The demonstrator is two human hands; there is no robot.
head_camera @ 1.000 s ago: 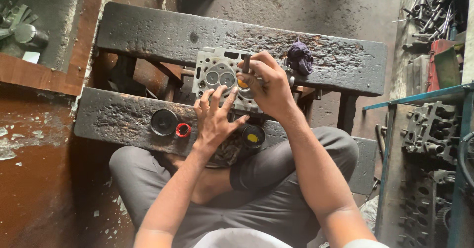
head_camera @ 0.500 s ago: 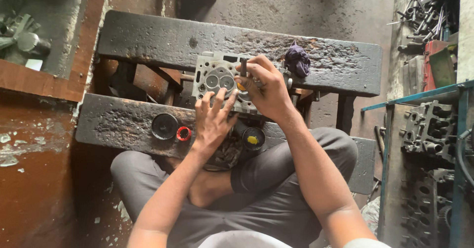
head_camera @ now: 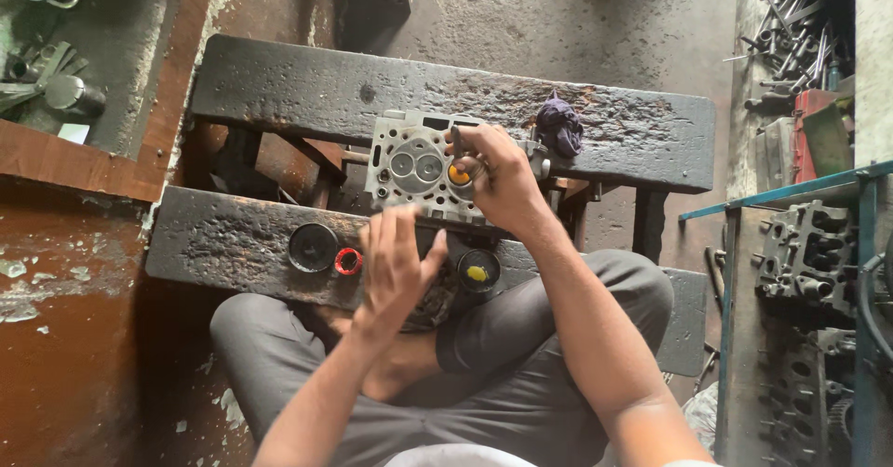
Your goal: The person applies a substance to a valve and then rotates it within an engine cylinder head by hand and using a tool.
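Seen from the head camera, a person sits cross-legged at two blackened wooden beams (head_camera: 446, 104), a grey metal cylinder head (head_camera: 419, 165) lying across the gap between them. The right hand (head_camera: 498, 179) is clenched on top of the head, its fingers closed around a thin dark tool (head_camera: 458, 141) whose tip stands just above them, over an orange-smeared port (head_camera: 458, 175). The left hand (head_camera: 395, 267) lies released, fingers spread flat against the head's near edge. Just left of those fingers sit a black round lid (head_camera: 313, 247) and a small red ring (head_camera: 349, 261); just right, a dark tin of yellow paste (head_camera: 478, 271). A purple rag (head_camera: 559, 127) rests beyond the right knuckles.
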